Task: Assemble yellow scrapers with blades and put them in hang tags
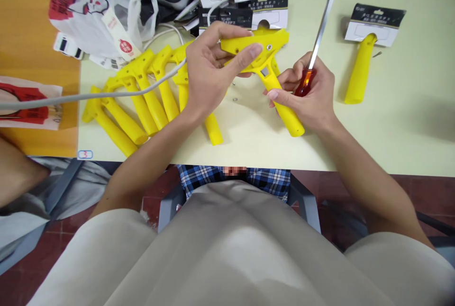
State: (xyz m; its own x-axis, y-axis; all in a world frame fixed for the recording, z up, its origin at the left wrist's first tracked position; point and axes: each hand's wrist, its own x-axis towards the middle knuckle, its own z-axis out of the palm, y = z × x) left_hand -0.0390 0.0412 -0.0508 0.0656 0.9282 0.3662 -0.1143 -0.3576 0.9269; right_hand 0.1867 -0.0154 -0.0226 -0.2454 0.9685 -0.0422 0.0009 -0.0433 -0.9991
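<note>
Head view: above the desk [401,130], the person's left hand [209,69] pinches a yellow scraper [272,82] by its head between thumb and fingers; the right hand [314,93] curls its fingers round a red-handled screwdriver [324,22] (shaft pointing away), thumb against the scraper's handle.

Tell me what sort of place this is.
Probably a shared workspace for light handwork: yellow plastic tools lie in a row on the pale table, the right hand holds a red-handled screwdriver, and part of another person shows at the left edge.
</note>
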